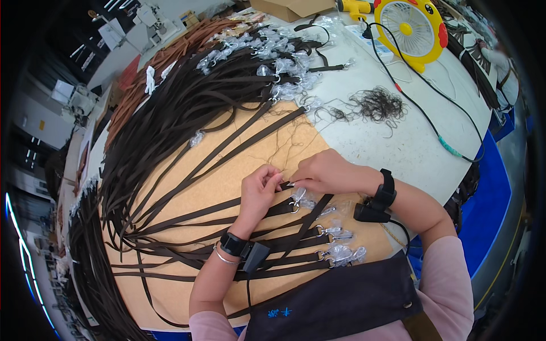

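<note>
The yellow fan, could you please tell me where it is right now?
In the head view, the yellow fan stands at the far right of the white table, beyond the tangle of dark thread, well away from both hands.

A yellow desk fan (410, 26) with red side knobs is standing at one o'clock on the white table (398, 150), its black cable (424, 113) trailing down toward three o'clock. Beside it, at twelve, a cardboard box (290, 8) is sitting next to a yellow tool (354, 7). A tangle of dark loose threads (376, 105) is lying near the centre-right — just off the tan cardboard sheet (227, 182). Tan-brown straps (165, 68) are piling up at eleven o'clock.
</note>
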Motion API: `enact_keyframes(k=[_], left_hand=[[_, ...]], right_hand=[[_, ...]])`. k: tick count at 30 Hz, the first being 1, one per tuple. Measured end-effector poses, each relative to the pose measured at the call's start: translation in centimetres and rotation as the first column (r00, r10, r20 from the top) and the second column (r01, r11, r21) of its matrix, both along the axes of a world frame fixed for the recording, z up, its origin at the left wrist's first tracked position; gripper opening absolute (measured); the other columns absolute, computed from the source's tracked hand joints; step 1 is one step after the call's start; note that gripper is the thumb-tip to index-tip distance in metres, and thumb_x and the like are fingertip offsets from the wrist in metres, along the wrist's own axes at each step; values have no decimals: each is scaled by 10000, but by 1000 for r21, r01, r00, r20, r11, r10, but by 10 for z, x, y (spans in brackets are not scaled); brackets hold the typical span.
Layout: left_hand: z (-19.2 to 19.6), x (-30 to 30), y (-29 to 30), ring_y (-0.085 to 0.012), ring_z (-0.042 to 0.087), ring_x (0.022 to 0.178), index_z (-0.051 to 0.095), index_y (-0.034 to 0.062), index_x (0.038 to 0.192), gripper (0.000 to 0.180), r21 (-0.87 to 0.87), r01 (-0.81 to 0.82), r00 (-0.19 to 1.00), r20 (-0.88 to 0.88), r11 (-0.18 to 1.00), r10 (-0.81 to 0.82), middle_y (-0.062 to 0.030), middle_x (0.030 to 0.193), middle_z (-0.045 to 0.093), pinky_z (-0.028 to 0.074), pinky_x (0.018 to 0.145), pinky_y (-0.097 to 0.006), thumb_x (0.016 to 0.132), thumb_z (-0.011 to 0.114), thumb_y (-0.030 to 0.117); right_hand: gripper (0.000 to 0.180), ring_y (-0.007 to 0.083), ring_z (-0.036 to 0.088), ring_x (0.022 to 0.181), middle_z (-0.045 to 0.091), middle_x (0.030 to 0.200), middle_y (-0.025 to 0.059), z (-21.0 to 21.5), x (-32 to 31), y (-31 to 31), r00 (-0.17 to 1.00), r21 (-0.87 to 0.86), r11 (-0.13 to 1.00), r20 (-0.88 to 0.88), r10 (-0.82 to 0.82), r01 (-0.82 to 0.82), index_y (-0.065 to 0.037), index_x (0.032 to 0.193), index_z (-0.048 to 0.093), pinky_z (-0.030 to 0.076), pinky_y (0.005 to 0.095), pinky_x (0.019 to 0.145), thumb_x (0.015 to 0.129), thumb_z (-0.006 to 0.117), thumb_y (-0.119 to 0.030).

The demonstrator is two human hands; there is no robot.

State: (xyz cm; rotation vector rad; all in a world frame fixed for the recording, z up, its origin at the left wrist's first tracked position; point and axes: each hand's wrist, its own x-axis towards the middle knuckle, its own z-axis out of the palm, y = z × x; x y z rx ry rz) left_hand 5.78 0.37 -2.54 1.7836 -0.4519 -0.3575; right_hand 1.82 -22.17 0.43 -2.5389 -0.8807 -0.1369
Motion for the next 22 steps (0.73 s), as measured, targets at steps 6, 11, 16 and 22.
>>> enact_keyframes(k=[6, 11, 16, 22], left_hand=[[51, 18, 11, -324, 660, 816, 655, 193, 1275, 342, 623, -14, 830, 444, 782, -338, -102, 906, 663, 528, 694, -396, 942, 584, 160], [56, 22, 27, -319, 660, 798, 570, 150, 1335, 427, 668, -116, 787, 513, 735, -342, -96, 868, 654, 517, 675, -411, 913, 631, 166], [49, 3, 38, -270, 656, 733, 630, 60, 954, 157, 654, -77, 856, 430, 752, -287, -102, 817, 637, 501, 645, -370, 863, 715, 156], [70, 4, 59, -276, 677, 797, 663, 53, 942, 128, 714, 102, 881, 258, 692, -396, -127, 876, 657, 520, 694, -375, 855, 716, 131]], right_hand=[[286, 245, 629, 627, 660, 752, 158, 26, 11, -23, 915, 167, 930, -299, -269, 328, -69, 1097, 718, 484, 334, 598, 958, 646, -308], [316, 157, 649, 675, 685, 803, 88, 3, 34, -16, 902, 425, 829, -384, -199, 363, -62, 1175, 687, 510, 329, 629, 1012, 567, -305], [457, 207, 600, 1187, 563, 1388, 109, -17, 54, 51, 563, 716, 615, -672, 481, 330, -43, 1394, 541, 495, 333, 983, 1062, 478, -349], [477, 209, 557, 1240, 575, 1384, 82, -28, 72, -14, 576, 637, 389, -770, 275, 666, -53, 1448, 469, 456, 353, 1019, 1048, 511, -311]])
